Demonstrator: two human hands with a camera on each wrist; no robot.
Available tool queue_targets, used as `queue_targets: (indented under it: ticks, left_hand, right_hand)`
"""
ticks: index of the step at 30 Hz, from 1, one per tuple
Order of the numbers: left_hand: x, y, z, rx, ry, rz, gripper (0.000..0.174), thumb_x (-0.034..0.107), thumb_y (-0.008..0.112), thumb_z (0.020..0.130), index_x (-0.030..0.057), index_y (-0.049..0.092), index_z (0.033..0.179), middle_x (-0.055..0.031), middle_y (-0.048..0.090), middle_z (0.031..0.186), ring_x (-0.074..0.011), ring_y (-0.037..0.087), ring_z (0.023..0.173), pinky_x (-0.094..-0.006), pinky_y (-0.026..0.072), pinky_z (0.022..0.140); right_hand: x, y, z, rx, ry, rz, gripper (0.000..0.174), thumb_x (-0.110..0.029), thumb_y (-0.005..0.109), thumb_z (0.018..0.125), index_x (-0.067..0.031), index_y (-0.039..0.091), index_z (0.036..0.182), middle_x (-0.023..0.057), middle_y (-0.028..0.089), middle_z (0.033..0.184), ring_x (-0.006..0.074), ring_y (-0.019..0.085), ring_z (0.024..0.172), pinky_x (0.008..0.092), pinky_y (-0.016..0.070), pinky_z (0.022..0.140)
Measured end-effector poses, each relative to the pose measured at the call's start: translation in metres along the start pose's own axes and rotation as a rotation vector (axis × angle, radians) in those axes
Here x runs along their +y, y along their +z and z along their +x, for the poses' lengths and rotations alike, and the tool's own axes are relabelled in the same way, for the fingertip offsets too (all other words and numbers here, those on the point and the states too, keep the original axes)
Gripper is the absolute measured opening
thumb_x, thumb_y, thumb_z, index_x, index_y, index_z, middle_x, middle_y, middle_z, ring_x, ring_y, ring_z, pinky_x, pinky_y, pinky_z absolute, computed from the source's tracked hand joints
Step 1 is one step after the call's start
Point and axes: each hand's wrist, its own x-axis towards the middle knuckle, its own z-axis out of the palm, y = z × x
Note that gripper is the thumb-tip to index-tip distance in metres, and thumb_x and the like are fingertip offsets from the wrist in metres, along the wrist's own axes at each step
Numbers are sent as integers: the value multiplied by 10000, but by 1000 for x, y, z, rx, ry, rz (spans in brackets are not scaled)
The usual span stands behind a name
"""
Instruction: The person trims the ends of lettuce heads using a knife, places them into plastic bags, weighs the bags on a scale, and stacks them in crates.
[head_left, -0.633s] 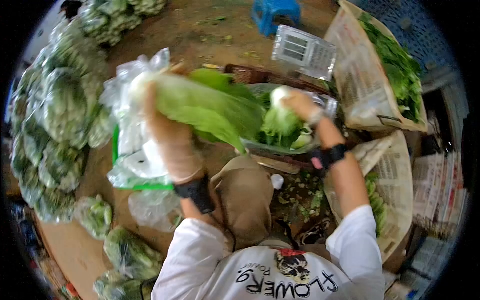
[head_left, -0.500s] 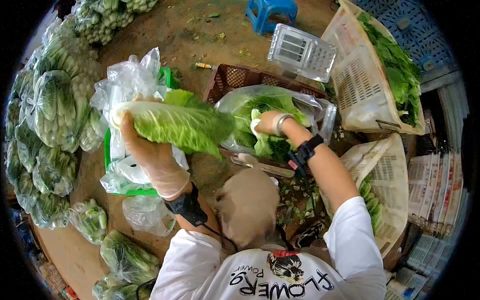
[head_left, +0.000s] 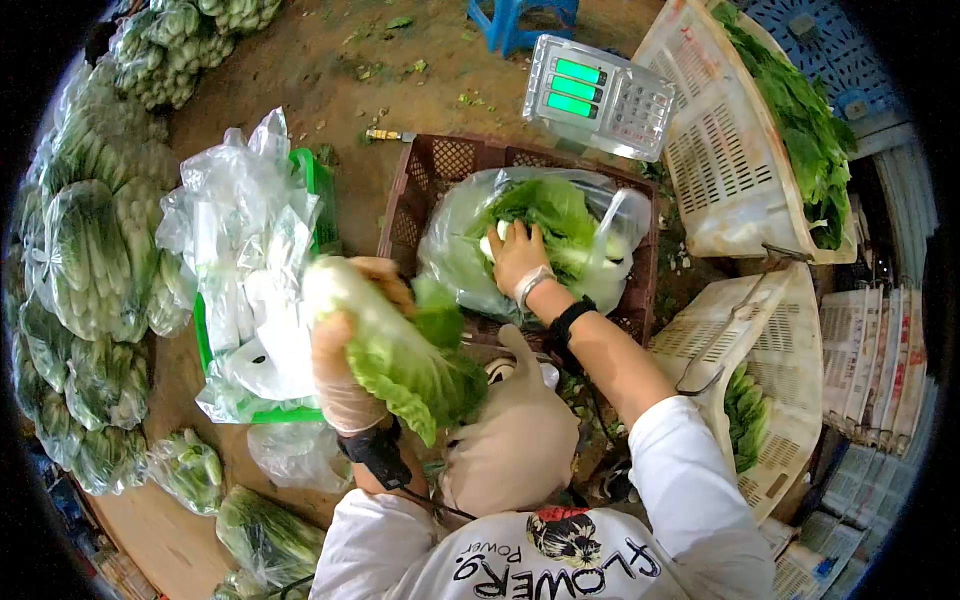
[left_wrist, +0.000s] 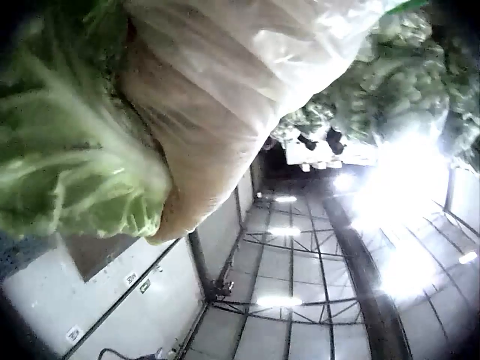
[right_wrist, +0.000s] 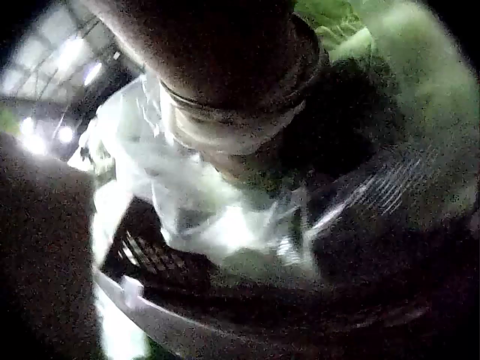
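Left hand (head_left: 340, 385), in a thin translucent glove, gripped a head of romaine lettuce (head_left: 400, 350) near its pale stem end, fingers curled round it, with the leafy end tilted down toward the person's body. In the left wrist view the gloved hand (left_wrist: 217, 120) sat tight against the lettuce leaves (left_wrist: 67, 150), with roof beams and lights behind. The lettuce was held in the air, between the green tray (head_left: 315, 185) and the brown crate (head_left: 420, 175), touching neither that I could see. Right hand (head_left: 515, 255) was palm down inside the clear plastic bag (head_left: 455, 260) that stood open in the crate, fingers lying on the green leaves (head_left: 550, 215) packed there; could not tell whether they gripped a leaf or only pressed. The right wrist view was dark and blurred, showing only the wrist, the bag (right_wrist: 210, 217) and a bit of crate wall (right_wrist: 165, 262). A heap of loose plastic bags (head_left: 240, 250) filled the green tray just left of the lettuce. Behind the crate stood a weighing scale (head_left: 600, 95) with lit green displays. A white basket (head_left: 700, 160) of leafy greens leaned at upper right, and a second white basket (head_left: 780, 340) lay near the right arm. Bagged greens (head_left: 90, 260) were piled along the left side, stacked newspapers (head_left: 870, 370) at far right, and a blue stool (head_left: 520, 20) at the top edge.
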Motion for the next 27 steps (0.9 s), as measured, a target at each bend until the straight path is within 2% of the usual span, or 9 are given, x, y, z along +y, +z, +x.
queue_targets:
  ticks: [6, 8, 9, 11, 16, 18, 21, 25, 27]
  left_hand:
    - [-60, 1, 16, -281, -524, 283, 637, 413, 485, 850, -18, 365, 1303, -111, 568, 1082, -186, 592, 899, -273, 501, 758]
    - [-124, -38, 54, -779, 61, 817, 545, 402, 453, 889, -2, 434, 1255, -89, 600, 1071, -197, 612, 910, -284, 517, 777]
    - [-135, -34, 66, -779, 72, 819, 545, 402, 453, 889, -2, 434, 1255, -89, 600, 1071, -197, 612, 910, -284, 517, 777]
    - [-156, -21, 90, -177, -900, 138, 565, 467, 507, 845, -20, 519, 1132, -99, 612, 995, -207, 612, 819, -320, 496, 758]
    - [-229, -41, 150, 233, -620, -25, 580, 478, 587, 790, -26, 555, 1077, -121, 595, 969, -255, 564, 809, -393, 468, 739]
    - [-248, -54, 177, 727, -406, 488, 575, 407, 668, 748, -43, 542, 1084, -137, 588, 980, -263, 545, 792, -413, 452, 720]
    - [-264, -95, 191, 405, -417, -50, 411, 329, 592, 807, -8, 524, 1031, -126, 579, 963, -255, 557, 814, -397, 467, 744]
    - [-199, -61, 159, 347, -487, -154, 300, 285, 483, 857, 23, 509, 1001, -116, 582, 984, -265, 581, 840, -395, 482, 781]
    - [-188, -58, 161, 359, -504, -177, 296, 274, 461, 868, 18, 513, 1007, -108, 589, 982, -259, 587, 813, -377, 484, 776]
  right_hand:
    - [0, 0, -15, -26, -47, 237, 715, -467, 465, 863, -115, 183, 1418, 176, 247, 1427, 319, 210, 1321, 469, 175, 1060]
    - [28, 50, 24, -225, -214, 253, 694, -485, 471, 856, -156, 216, 1411, 113, 237, 1447, 288, 229, 1319, 462, 174, 1066]
    - [31, 47, 21, -216, -216, 249, 694, -485, 471, 856, -156, 216, 1411, 113, 237, 1447, 288, 229, 1319, 462, 174, 1066]
    - [36, 37, -4, -124, -249, 360, 674, -465, 477, 856, -172, 223, 1407, 95, 241, 1446, 282, 245, 1310, 457, 175, 1071]
    - [15, 93, -16, -94, -195, 556, 613, -405, 480, 867, -169, 268, 1391, 80, 251, 1442, 272, 256, 1301, 441, 253, 1051]
    - [13, 139, 4, -195, -609, -206, 608, -418, 430, 886, -72, 295, 1367, 212, 448, 1277, 339, 401, 1199, 518, 323, 971]
    - [26, -31, -58, -406, -201, 503, 526, -371, 436, 875, -26, 420, 1271, 214, 587, 1058, 382, 458, 1115, 524, 369, 905]
    - [49, 9, -77, 149, -192, -34, 338, -280, 491, 799, -21, 589, 993, 196, 590, 1007, 371, 495, 981, 455, 397, 857]
    - [76, 8, -64, 210, -12, 261, 390, -299, 483, 807, -31, 560, 1080, 196, 540, 1111, 376, 469, 1022, 451, 361, 906]
